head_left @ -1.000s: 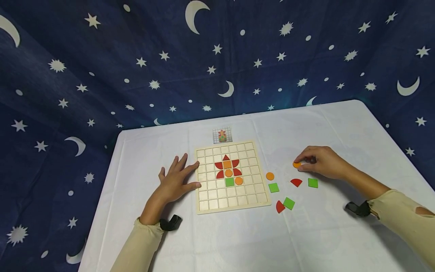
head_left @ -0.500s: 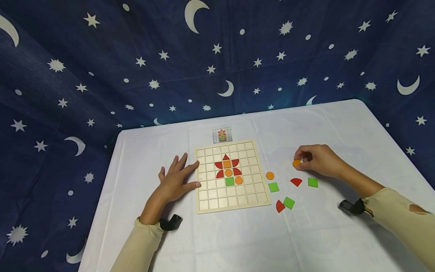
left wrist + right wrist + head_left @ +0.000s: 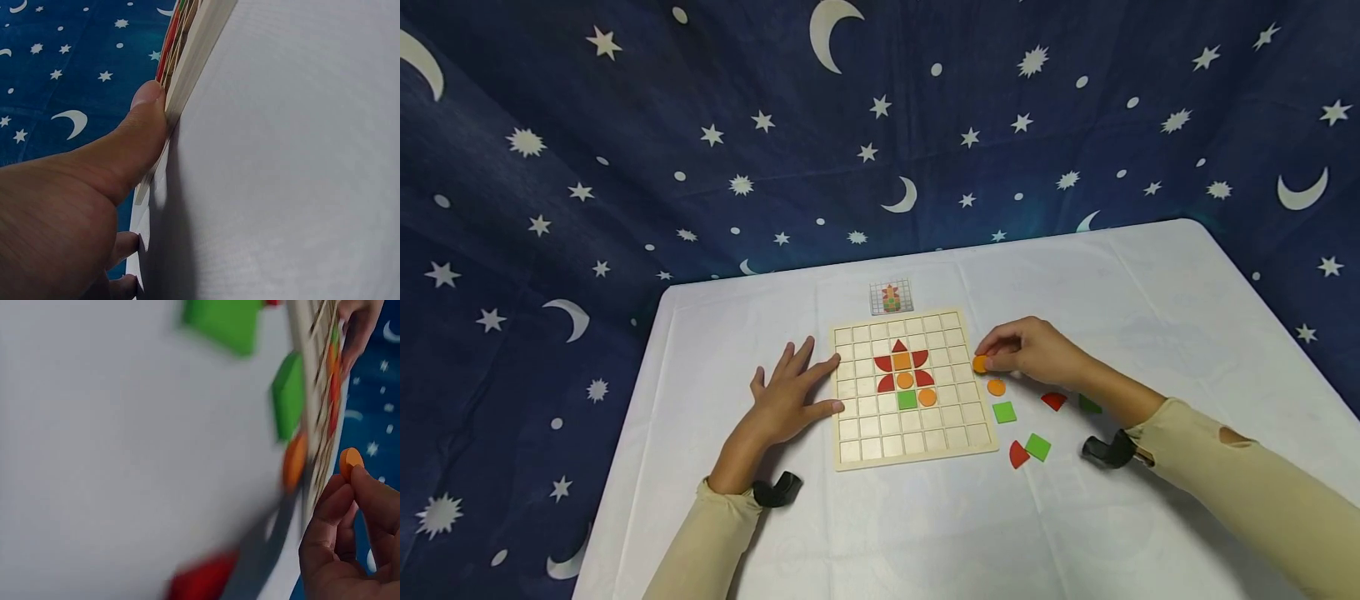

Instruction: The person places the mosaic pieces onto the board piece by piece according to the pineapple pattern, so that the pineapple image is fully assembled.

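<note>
At the right edge of the wooden grid board [image 3: 867, 429], my right hand [image 3: 1028, 348] pinches an orange disc [image 3: 351, 461] between thumb and fingertips. My left hand [image 3: 784, 403] lies with spread fingers at the board's left edge, its thumb [image 3: 147, 115] touching the rim. On the board sit red pieces, among them a triangle [image 3: 898, 347], around an orange square [image 3: 902, 362]. Below that square is an orange disc [image 3: 905, 380], then a green square [image 3: 907, 399] with another orange disc [image 3: 927, 397] to its right.
A small pattern card [image 3: 891, 297] lies behind the board. To the board's right are a loose orange disc [image 3: 996, 387], several green squares [image 3: 1004, 412] and two red quarter-circles [image 3: 1018, 455]. One green square is partly hidden under the right forearm. A starry cloth [image 3: 775, 125] hangs behind the table.
My right hand has lifted the orange disc from among the loose pieces and carried it left to the board's right edge. The left hand has stayed in place.
</note>
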`<state>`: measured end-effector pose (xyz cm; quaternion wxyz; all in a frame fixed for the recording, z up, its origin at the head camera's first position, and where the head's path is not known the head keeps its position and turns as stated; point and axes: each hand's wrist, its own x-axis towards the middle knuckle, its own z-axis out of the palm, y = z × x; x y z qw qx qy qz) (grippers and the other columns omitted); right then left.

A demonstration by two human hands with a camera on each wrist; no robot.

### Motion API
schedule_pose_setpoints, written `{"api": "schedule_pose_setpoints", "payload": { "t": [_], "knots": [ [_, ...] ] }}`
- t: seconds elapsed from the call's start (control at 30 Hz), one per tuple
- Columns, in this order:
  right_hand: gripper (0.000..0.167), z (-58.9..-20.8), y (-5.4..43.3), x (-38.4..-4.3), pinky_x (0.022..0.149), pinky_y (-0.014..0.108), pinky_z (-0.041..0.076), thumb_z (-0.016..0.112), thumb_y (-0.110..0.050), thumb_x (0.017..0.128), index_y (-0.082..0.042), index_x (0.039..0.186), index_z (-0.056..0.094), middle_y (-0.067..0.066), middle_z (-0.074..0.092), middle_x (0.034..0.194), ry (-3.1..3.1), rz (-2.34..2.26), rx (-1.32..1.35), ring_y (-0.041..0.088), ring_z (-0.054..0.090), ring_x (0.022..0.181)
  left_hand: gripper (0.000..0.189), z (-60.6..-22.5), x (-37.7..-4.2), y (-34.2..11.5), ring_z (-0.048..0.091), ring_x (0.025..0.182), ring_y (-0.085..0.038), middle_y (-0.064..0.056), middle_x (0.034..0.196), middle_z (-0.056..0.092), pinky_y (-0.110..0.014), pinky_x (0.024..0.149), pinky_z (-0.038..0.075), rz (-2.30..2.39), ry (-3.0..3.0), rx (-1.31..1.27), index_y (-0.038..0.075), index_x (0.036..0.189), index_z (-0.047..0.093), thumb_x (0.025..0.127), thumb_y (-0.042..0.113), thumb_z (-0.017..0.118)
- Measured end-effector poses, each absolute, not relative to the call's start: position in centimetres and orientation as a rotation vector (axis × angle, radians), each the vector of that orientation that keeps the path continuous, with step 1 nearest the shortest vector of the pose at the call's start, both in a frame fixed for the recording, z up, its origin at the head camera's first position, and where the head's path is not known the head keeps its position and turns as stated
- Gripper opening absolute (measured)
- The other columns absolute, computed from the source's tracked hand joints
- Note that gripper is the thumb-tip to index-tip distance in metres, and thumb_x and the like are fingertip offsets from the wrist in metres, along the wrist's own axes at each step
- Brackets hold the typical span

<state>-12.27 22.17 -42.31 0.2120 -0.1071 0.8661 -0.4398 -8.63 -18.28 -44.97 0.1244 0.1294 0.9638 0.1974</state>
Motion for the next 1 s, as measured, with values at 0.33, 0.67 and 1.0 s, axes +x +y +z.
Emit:
{"api": "schedule_pose_setpoints", "payload": {
  "t": [0.33, 0.67, 1.0],
  "knots": [
    [0.011, -42.2, 14.3, -11.6, 0.073, 0.025, 0.053, 0.082, -0.014, 0.086, -0.015, 0.097, 0.079, -0.002, 0.074, 0.092, 2.343, -1.28, -0.427, 0.017, 0.065, 0.081, 0.079, -45.0, -8.7, -18.4, 0.003, 0.159, -0.041, -0.011, 0.173, 0.013, -0.08, 0.112, 0.003, 0.561, 2.807, 0.378, 0.032, 0.155, 0.045, 0.086, 0.056, 0.075],
    [0.009, -42.9, 10.3, -10.7, 0.071, 0.029, 0.051, 0.085, -0.015, 0.082, -0.022, 0.087, 0.081, -0.012, 0.074, 0.078, 2.427, -1.232, -0.594, 0.008, 0.064, 0.076, 0.079, -44.9, -8.7, -18.3, 0.003, 0.16, -0.041, -0.011, 0.173, 0.013, -0.081, 0.112, 0.002, 0.552, 2.807, 0.379, 0.033, 0.155, 0.045, 0.086, 0.058, 0.074],
    [0.005, -43.6, 8.6, -9.9, 0.07, 0.026, 0.052, 0.082, -0.013, 0.085, -0.017, 0.085, 0.08, -0.01, 0.074, 0.077, 2.541, -1.122, -0.634, 0.001, 0.063, 0.071, 0.076, -44.8, -8.7, -18.5, 0.006, 0.159, -0.043, -0.013, 0.172, 0.015, -0.082, 0.111, 0.004, 0.572, 2.823, 0.405, 0.032, 0.154, 0.047, 0.088, 0.057, 0.073]
  ]
}}
